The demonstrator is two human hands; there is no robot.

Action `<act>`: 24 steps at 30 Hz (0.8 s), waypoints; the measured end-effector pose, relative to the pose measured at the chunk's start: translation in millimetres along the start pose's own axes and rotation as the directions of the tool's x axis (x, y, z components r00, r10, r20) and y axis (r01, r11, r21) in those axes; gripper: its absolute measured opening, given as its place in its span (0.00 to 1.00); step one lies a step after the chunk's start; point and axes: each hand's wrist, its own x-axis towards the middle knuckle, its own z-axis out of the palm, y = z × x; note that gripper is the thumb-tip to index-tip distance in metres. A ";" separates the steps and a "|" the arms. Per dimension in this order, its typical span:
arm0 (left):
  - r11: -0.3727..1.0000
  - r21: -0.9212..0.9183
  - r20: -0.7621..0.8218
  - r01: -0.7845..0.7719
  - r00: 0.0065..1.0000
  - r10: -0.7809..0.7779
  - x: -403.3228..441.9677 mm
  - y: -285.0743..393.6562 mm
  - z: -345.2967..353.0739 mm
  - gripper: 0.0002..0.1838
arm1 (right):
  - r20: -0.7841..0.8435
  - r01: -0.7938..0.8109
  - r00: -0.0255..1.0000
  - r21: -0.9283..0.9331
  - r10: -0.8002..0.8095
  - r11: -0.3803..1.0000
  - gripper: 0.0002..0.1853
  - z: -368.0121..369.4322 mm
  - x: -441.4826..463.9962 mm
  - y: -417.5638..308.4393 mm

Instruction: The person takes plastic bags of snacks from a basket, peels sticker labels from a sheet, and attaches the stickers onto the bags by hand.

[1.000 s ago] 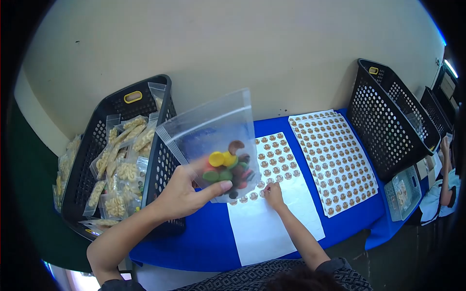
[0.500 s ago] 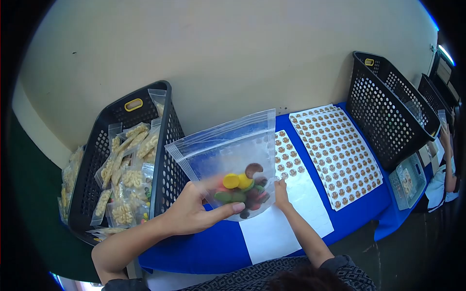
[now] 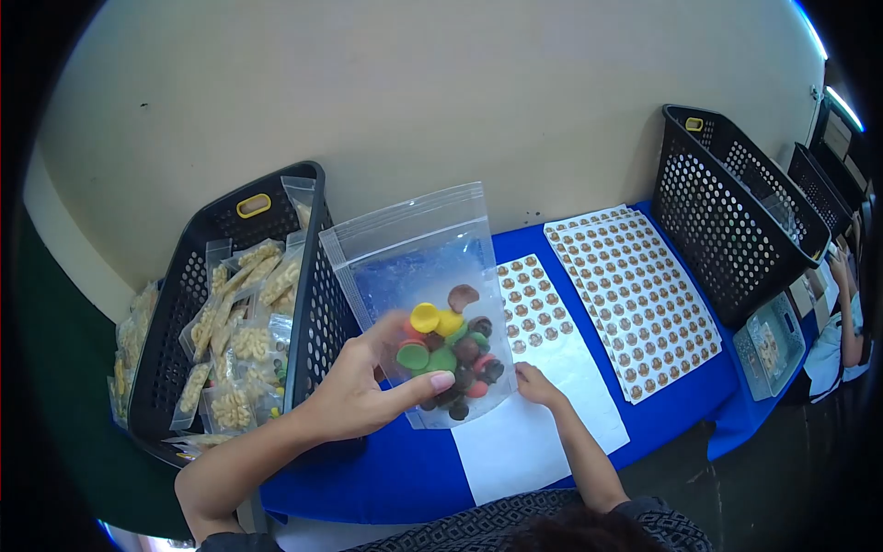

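My left hand (image 3: 363, 382) is closed on the lower left side of a clear zip bag (image 3: 418, 262), thumb in front and fingers behind. Round candies (image 3: 451, 350) in yellow, green, red and brown lie in the bottom of the bag. The bag stands upright above the table, its zip end at the top. Just right of the bag is my right hand (image 3: 541, 386), its fingers pinched together over a partly used sticker sheet (image 3: 552, 423). Whatever those fingertips hold, if anything, is too small to make out. Round stickers remain on the sheet's upper part.
At left stands a black basket (image 3: 317, 276) full of bagged snacks (image 3: 253, 340). A stack of sticker sheets (image 3: 635, 304) lies on the blue tablecloth (image 3: 395, 478). Another black basket (image 3: 717, 216) and a pale bin (image 3: 768, 359) are at right, near another person's arm (image 3: 848, 313).
The bag has turned more squarely toward me and shifted slightly left, so the candies show more clearly. My right hand has moved slightly down, and a gap shows beside the bag.
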 end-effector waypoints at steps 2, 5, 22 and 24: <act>0.998 -0.058 -0.005 0.036 0.999 -0.036 -0.2 4.6 0.1 0.21 | 0.158 -0.166 0.978 0.175 0.138 0.970 0.04 -10.5 -1.8 -16.1; 0.980 -0.181 0.003 0.083 0.996 -0.084 1.1 8.0 -0.9 0.21 | 0.132 -0.038 0.991 0.256 0.005 0.966 0.04 -28.8 -1.7 -49.6; 0.936 -0.282 0.090 0.210 0.977 -0.192 -3.7 0.4 -2.1 0.29 | -0.344 0.590 0.806 0.405 -0.481 0.699 0.10 -75.5 -53.0 -259.1; 0.941 -0.281 0.097 0.188 0.981 -0.167 -5.2 -6.5 -1.8 0.29 | -0.345 0.618 0.780 0.299 -0.522 0.727 0.11 -74.2 -53.3 -258.9</act>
